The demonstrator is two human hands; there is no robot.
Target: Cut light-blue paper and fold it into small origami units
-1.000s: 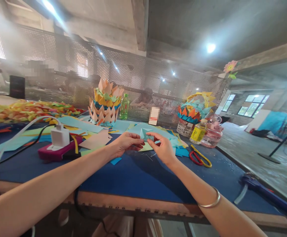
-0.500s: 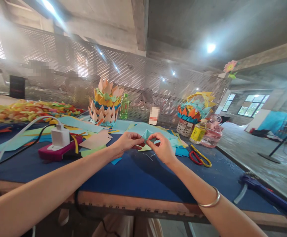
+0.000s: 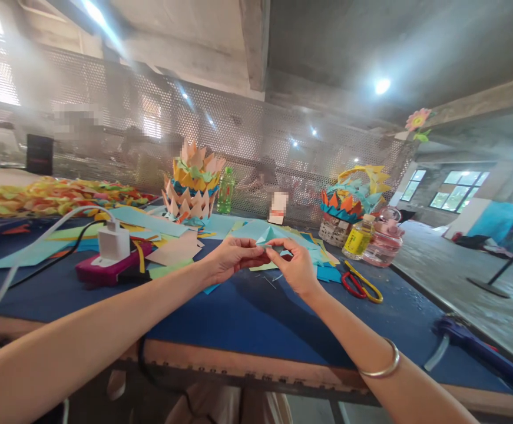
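Both forearms [image 3: 110, 327] convergent, left hand [image 3: 228, 259] and right hand [image 3: 297, 266] on folded paper [image 3: 265, 236]

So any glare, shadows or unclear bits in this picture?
Head view: a ceiling light glares at upper right; the mesh looks hazy; a dark shadow lies on the tabletop beside the right arm; creases in the held paper are too small to judge.

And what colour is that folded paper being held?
The folded paper is light turquoise, best seen in the head view.
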